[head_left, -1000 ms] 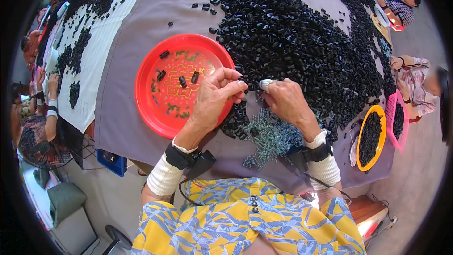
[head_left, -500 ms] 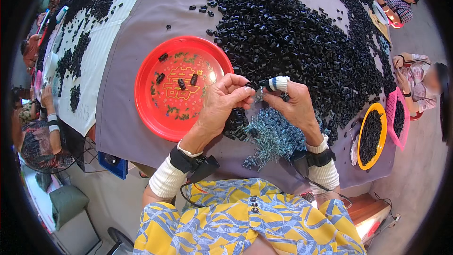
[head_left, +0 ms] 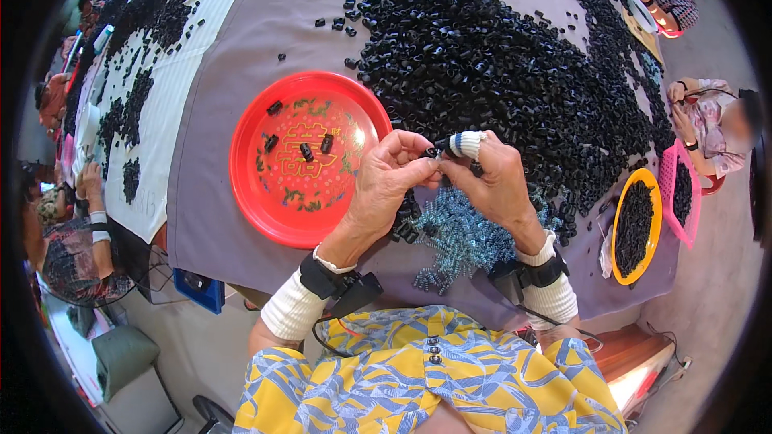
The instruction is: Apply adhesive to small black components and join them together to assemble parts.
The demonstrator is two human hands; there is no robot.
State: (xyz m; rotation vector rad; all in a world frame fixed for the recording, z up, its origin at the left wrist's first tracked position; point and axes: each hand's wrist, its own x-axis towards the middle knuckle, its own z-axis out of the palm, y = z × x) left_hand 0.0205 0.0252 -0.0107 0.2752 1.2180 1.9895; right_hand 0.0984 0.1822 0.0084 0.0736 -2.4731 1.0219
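Above the near edge of the black heap, my two hands meet fingertip to fingertip. My left hand point(head_left: 388, 185) is closed, pinching a small black plastic piece point(head_left: 431, 153) between thumb and fingers. My right hand point(head_left: 500, 185) is closed too, its thumb and finger pressed against that piece; what it pinches is mostly hidden. A white knitted sleeve with a dark stripe covers one right finger. Beneath the hands lies a pile of small translucent blue plastic parts point(head_left: 462, 229). Beyond spreads a big heap of black plastic pieces point(head_left: 490, 64).
To the left, a round red tray point(head_left: 248, 185) holds several black pieces point(head_left: 306, 152). At right stand a yellow basin point(head_left: 618, 233) and a pink basket point(head_left: 687, 233), both with black parts. Other people sit along the right side and at a white-covered table point(head_left: 153, 185) on the left.
My hands have drawn closer together, and the pale part seen between the fingertips before is now mostly hidden. The whole view has shifted slightly.
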